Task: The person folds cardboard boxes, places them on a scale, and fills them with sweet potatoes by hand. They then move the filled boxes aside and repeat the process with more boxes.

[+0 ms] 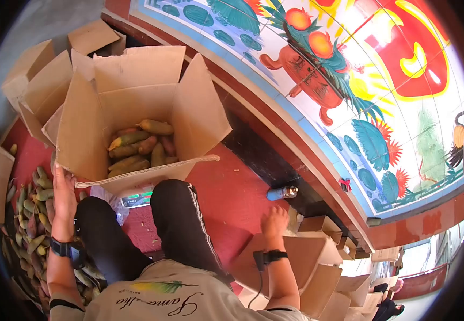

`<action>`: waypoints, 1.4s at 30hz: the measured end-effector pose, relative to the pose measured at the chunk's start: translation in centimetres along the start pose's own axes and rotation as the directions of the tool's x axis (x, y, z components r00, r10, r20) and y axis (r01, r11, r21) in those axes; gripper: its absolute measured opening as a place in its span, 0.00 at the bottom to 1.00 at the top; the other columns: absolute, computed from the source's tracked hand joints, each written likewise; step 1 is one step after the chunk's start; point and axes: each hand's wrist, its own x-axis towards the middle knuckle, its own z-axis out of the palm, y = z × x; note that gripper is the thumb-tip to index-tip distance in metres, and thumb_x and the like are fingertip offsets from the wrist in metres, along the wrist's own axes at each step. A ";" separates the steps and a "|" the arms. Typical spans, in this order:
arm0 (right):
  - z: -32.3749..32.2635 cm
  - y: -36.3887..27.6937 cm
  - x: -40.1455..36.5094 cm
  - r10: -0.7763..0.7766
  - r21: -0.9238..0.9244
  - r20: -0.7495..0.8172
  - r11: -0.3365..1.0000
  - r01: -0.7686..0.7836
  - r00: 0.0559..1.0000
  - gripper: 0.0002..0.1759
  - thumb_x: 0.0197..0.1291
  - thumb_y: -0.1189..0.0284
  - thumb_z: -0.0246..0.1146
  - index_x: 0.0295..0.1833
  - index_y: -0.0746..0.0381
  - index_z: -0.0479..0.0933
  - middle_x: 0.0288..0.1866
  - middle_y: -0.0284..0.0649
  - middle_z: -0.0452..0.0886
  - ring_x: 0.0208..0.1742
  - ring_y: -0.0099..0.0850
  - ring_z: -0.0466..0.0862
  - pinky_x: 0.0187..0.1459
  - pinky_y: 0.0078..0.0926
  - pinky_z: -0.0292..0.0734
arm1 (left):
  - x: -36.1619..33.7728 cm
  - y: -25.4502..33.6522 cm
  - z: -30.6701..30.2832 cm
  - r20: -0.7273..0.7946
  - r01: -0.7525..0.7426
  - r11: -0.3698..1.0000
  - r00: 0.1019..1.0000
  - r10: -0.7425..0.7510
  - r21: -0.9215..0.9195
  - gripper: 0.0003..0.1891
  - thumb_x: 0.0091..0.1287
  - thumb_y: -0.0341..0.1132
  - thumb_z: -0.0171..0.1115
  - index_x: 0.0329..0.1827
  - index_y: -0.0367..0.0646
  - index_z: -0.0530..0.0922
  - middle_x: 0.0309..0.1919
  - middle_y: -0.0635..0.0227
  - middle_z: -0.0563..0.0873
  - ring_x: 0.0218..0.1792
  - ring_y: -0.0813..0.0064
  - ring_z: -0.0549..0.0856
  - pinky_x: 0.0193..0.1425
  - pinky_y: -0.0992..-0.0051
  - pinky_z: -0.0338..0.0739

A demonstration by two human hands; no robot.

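Observation:
An open cardboard box (135, 101) stands in front of my knees, with several plump, long fruits or vegetables (130, 144) in green, yellow-brown and reddish tones at its bottom. My left hand (64, 200) is at the box's near left corner, fingers stretched up along the cardboard and touching it. Out to the right, my right hand (275, 220) hovers over the red floor, fingers apart and slightly bent, with nothing visible in it. Just beyond it lies a blue can (282, 193) with a metallic end. Under the box's near edge, a device with a lit display (137, 199) partly shows.
A large pile of the same produce (33, 224) covers the floor to my left. Empty cardboard boxes (36, 80) stand at the back left, others (317, 267) at the right. A painted tile wall (350, 80) rises behind. A person in dark clothing (387, 309) is far right.

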 end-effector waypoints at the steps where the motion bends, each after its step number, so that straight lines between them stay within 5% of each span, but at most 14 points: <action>1: 0.3 1.5 -0.6 0.024 -0.114 0.015 0.993 -0.022 1.000 0.22 0.43 0.61 0.63 0.44 0.59 0.74 0.49 0.41 0.74 0.52 0.40 0.71 0.53 0.41 0.61 | -0.5 0.3 0.7 -0.033 0.021 1.000 0.999 -0.021 -0.002 0.28 0.70 0.52 0.40 0.64 0.40 0.60 0.58 0.65 0.70 0.57 0.73 0.70 0.59 0.72 0.63; 5: -3.6 5.8 -1.4 0.285 -0.205 0.172 0.947 -0.248 0.943 0.24 0.45 0.59 0.63 0.48 0.58 0.73 0.53 0.41 0.74 0.57 0.39 0.69 0.56 0.40 0.59 | -2.5 1.0 3.7 0.016 -0.045 0.999 0.999 0.045 -0.024 0.30 0.69 0.53 0.38 0.65 0.40 0.57 0.60 0.65 0.67 0.59 0.73 0.68 0.63 0.73 0.59; 7: -2.4 9.3 -2.5 0.317 -0.245 0.044 0.923 -0.297 0.947 0.26 0.44 0.59 0.65 0.49 0.58 0.72 0.55 0.42 0.71 0.59 0.38 0.67 0.58 0.41 0.57 | -2.6 -0.8 3.1 -0.072 -0.018 0.998 0.997 0.022 0.056 0.32 0.70 0.53 0.37 0.67 0.35 0.54 0.64 0.62 0.62 0.66 0.71 0.59 0.68 0.73 0.52; 9: -3.0 11.5 -3.7 0.375 -0.327 0.010 0.877 -0.351 0.927 0.27 0.43 0.60 0.66 0.50 0.58 0.72 0.57 0.41 0.69 0.61 0.37 0.64 0.59 0.42 0.56 | -2.5 -1.7 2.4 0.025 0.036 0.983 0.999 -0.042 0.182 0.30 0.70 0.53 0.36 0.67 0.38 0.54 0.62 0.66 0.64 0.62 0.74 0.64 0.66 0.73 0.56; 11: -5.8 11.1 -3.9 0.480 -0.270 0.002 0.845 -0.461 0.877 0.29 0.42 0.61 0.67 0.52 0.58 0.71 0.60 0.41 0.66 0.62 0.36 0.62 0.60 0.44 0.55 | -2.9 -2.5 3.8 0.006 -0.111 0.988 0.994 0.111 0.103 0.31 0.70 0.53 0.35 0.68 0.39 0.51 0.63 0.66 0.62 0.62 0.73 0.63 0.65 0.74 0.56; 15: -3.0 13.2 -5.5 0.667 -0.049 0.134 0.744 -0.667 0.733 0.26 0.44 0.61 0.64 0.49 0.61 0.73 0.51 0.48 0.75 0.52 0.44 0.74 0.52 0.39 0.68 | -3.0 -2.7 4.0 0.004 -0.111 0.990 0.994 0.111 0.086 0.31 0.71 0.52 0.34 0.69 0.39 0.49 0.64 0.63 0.60 0.65 0.72 0.59 0.67 0.73 0.53; 19: 0.7 17.9 -7.5 0.544 -0.122 0.421 0.827 -0.549 0.726 0.22 0.44 0.61 0.64 0.41 0.66 0.76 0.41 0.53 0.78 0.43 0.48 0.78 0.43 0.40 0.74 | -3.5 -1.0 5.0 0.020 -0.192 0.953 0.981 0.193 0.234 0.31 0.71 0.49 0.38 0.67 0.33 0.51 0.65 0.58 0.60 0.66 0.70 0.57 0.68 0.76 0.48; 20: 1.9 18.8 -8.3 0.238 -0.021 0.466 0.966 -0.259 0.852 0.19 0.46 0.60 0.61 0.36 0.66 0.78 0.35 0.53 0.78 0.39 0.49 0.79 0.42 0.42 0.74 | -3.4 -1.6 4.9 0.003 -0.184 0.963 0.982 0.187 0.195 0.29 0.71 0.47 0.38 0.67 0.33 0.52 0.65 0.59 0.60 0.66 0.71 0.57 0.68 0.76 0.47; 21: 2.7 19.4 -8.7 -0.090 0.086 0.477 0.995 0.056 0.874 0.19 0.48 0.59 0.59 0.31 0.66 0.79 0.29 0.53 0.79 0.36 0.49 0.80 0.41 0.44 0.74 | -3.2 -2.3 4.4 0.004 -0.182 0.965 0.983 0.184 0.190 0.29 0.71 0.47 0.38 0.67 0.33 0.52 0.65 0.59 0.60 0.66 0.71 0.57 0.68 0.76 0.47; 24: 3.3 17.4 -8.0 0.159 -0.068 0.461 0.987 -0.143 0.873 0.18 0.45 0.61 0.63 0.30 0.68 0.77 0.31 0.52 0.79 0.39 0.48 0.78 0.39 0.42 0.74 | -2.9 -3.1 3.7 -0.035 -0.110 0.967 0.992 0.121 0.228 0.34 0.69 0.54 0.38 0.68 0.37 0.49 0.60 0.64 0.66 0.58 0.74 0.67 0.59 0.75 0.63; 25: -2.5 12.8 -6.8 0.295 0.099 0.364 0.931 -0.352 0.883 0.16 0.46 0.62 0.63 0.27 0.67 0.77 0.28 0.50 0.78 0.37 0.50 0.78 0.39 0.42 0.73 | -2.8 -3.6 3.8 -0.084 -0.118 0.966 0.987 0.140 0.230 0.35 0.69 0.56 0.37 0.68 0.36 0.49 0.59 0.64 0.67 0.58 0.75 0.67 0.58 0.75 0.63; 26: -3.0 12.4 -7.2 0.242 0.134 0.236 0.951 -0.279 0.941 0.15 0.46 0.64 0.63 0.25 0.68 0.75 0.27 0.52 0.78 0.34 0.52 0.77 0.38 0.44 0.73 | -2.7 -3.8 3.7 -0.091 -0.097 0.972 0.989 0.118 0.215 0.35 0.69 0.56 0.37 0.68 0.35 0.49 0.59 0.63 0.67 0.58 0.75 0.67 0.58 0.75 0.63; 39: -17.3 5.2 -2.8 0.292 0.295 0.103 0.904 -0.309 0.951 0.14 0.49 0.70 0.59 0.23 0.72 0.71 0.21 0.59 0.73 0.28 0.54 0.77 0.28 0.43 0.69 | -2.8 -2.6 3.4 0.006 -0.268 0.928 0.961 0.276 0.259 0.30 0.69 0.46 0.38 0.67 0.33 0.50 0.64 0.56 0.60 0.64 0.66 0.60 0.67 0.71 0.52; 42: -20.2 6.3 -3.2 0.335 0.424 0.065 0.843 -0.330 0.940 0.11 0.51 0.73 0.57 0.33 0.73 0.73 0.24 0.54 0.77 0.28 0.42 0.79 0.30 0.34 0.71 | -3.2 -1.4 4.3 -0.045 -0.359 0.871 0.917 0.396 0.334 0.28 0.69 0.42 0.39 0.66 0.33 0.51 0.64 0.54 0.59 0.65 0.63 0.59 0.68 0.70 0.50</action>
